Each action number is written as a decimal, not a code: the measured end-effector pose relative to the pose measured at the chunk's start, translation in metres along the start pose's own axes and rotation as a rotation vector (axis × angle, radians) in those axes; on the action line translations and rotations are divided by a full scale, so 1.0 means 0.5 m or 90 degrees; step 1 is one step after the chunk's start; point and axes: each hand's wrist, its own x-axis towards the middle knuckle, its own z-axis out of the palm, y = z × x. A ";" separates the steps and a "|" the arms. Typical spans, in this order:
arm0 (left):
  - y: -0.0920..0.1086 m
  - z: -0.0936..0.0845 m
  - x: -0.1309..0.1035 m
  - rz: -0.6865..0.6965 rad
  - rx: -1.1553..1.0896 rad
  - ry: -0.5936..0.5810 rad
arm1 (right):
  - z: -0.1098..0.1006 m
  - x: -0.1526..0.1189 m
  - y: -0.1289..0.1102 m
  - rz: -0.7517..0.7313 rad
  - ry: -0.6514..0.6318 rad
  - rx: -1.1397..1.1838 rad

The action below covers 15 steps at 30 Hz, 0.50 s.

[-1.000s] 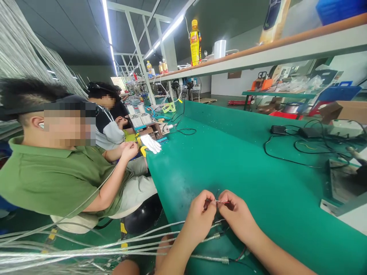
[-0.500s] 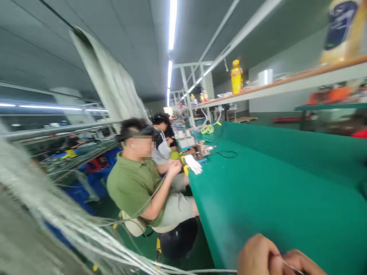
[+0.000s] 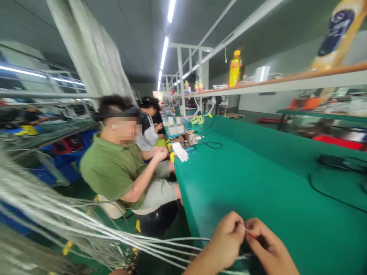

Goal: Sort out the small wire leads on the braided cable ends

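My left hand (image 3: 225,242) and my right hand (image 3: 269,244) are close together above the near edge of the green table, both with fingertips pinched. Between them runs a thin wire (image 3: 250,232), pale at the left fingers and reddish at the right ones. The pinched ends are covered by my fingers. A bundle of long white cables (image 3: 134,238) comes in from the left and passes behind and below my left wrist. Some pale cable ends show under my hands, blurred.
A co-worker in a green shirt (image 3: 111,164) sits at the left of the green table (image 3: 229,179). White gloves (image 3: 180,152) lie at its left edge. A black device with a cord (image 3: 334,161) lies at the right. Above runs a shelf with a yellow bottle (image 3: 235,70).
The view has turned right and down. My hands appear further up and left, more fully in sight, with the wire between them visible. The black device has come into view.
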 end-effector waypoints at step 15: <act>-0.021 0.006 0.014 0.006 -0.146 -0.026 | -0.023 -0.007 -0.016 -0.006 -0.133 0.111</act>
